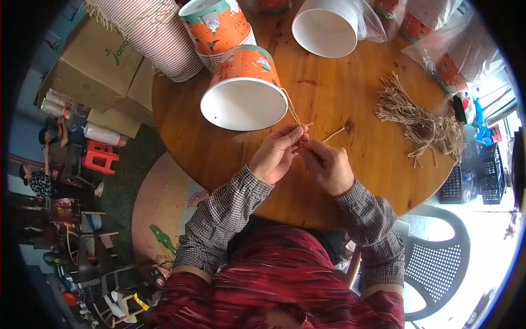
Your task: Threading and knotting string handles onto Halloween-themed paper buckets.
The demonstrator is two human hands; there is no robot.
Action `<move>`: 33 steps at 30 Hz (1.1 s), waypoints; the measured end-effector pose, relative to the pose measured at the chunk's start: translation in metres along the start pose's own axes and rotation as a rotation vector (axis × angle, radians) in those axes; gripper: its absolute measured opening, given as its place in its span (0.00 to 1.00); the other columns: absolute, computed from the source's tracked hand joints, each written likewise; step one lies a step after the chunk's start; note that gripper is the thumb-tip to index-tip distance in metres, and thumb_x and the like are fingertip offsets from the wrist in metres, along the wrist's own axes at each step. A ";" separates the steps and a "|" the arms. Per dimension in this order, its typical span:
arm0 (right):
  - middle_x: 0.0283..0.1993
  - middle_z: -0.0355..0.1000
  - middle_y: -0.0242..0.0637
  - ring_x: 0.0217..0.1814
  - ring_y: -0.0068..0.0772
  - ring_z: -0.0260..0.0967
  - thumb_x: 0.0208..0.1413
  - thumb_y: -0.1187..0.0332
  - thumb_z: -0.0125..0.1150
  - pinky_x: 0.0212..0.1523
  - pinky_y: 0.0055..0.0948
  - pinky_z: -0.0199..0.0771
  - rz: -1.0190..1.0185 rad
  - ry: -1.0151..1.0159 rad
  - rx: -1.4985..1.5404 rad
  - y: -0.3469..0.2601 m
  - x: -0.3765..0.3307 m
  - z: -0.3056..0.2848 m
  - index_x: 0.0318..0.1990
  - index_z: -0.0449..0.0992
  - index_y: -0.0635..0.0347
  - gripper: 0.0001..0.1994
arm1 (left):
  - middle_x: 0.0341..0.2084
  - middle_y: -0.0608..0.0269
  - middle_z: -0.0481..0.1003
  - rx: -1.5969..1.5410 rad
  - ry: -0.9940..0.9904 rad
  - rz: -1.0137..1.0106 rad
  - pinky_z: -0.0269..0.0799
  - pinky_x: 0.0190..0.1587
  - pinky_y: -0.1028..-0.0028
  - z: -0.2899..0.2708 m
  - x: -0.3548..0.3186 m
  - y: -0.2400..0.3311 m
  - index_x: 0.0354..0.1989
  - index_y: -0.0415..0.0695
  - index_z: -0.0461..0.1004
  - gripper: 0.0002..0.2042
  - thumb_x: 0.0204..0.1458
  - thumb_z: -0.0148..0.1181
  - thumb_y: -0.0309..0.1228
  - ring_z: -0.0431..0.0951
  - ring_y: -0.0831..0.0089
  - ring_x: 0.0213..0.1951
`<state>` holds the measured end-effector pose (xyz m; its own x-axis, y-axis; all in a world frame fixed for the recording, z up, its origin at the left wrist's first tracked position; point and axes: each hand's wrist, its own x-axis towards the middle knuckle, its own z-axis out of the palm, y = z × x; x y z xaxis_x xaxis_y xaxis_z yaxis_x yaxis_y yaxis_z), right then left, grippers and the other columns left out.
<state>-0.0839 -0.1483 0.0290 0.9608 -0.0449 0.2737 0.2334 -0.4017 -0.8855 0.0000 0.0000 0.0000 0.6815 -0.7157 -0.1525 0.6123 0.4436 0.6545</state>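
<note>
An orange paper bucket (247,68) with a white inside lies tipped on the wooden table, its mouth facing me. From its right rim a thin tan cord (293,111) runs down to my fingers. My left hand (278,152) pinches the cord just below and right of the bucket's mouth. Close against it, my right hand (330,167) is closed, its fingertips meeting the left ones at the cord. A loose cord end sticks out above the right hand. What exactly lies between the right fingertips is partly hidden.
A bundle of tan cords (419,118) lies on the table (329,98) at the right. Stacked striped buckets (159,38) and an orange bucket stack (216,27) stand far left. White buckets (326,30) lie at the back, bagged ones (466,60) at the far right. A chair (433,257) stands right.
</note>
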 end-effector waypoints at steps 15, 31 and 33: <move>0.25 0.72 0.47 0.27 0.49 0.73 0.50 0.74 0.58 0.28 0.36 0.73 -0.107 -0.055 -0.087 -0.001 -0.001 -0.004 0.35 0.75 0.63 0.05 | 0.32 0.67 0.75 0.034 0.123 0.080 0.66 0.45 0.78 0.020 0.001 0.006 0.40 0.40 0.76 0.07 0.58 0.56 0.30 0.72 0.78 0.36; 0.31 0.74 0.44 0.34 0.45 0.74 0.51 0.77 0.58 0.35 0.36 0.73 -0.256 -0.763 0.316 0.002 -0.008 0.010 0.34 0.74 0.64 0.04 | 0.36 0.71 0.76 -0.091 0.331 0.057 0.67 0.42 0.80 0.017 0.033 0.000 0.42 0.46 0.74 0.08 0.55 0.60 0.29 0.73 0.84 0.34; 0.31 0.74 0.43 0.35 0.44 0.74 0.52 0.77 0.58 0.36 0.35 0.72 -0.232 -0.779 0.347 -0.002 -0.008 0.009 0.35 0.74 0.65 0.03 | 0.35 0.70 0.76 -0.082 0.335 0.065 0.68 0.42 0.79 0.014 0.032 -0.004 0.42 0.46 0.74 0.07 0.55 0.60 0.29 0.73 0.83 0.34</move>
<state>-0.0905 -0.1387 0.0256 0.6831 0.6900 0.2396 0.3463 -0.0172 -0.9379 0.0139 -0.0323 0.0027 0.8057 -0.4738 -0.3555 0.5839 0.5339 0.6116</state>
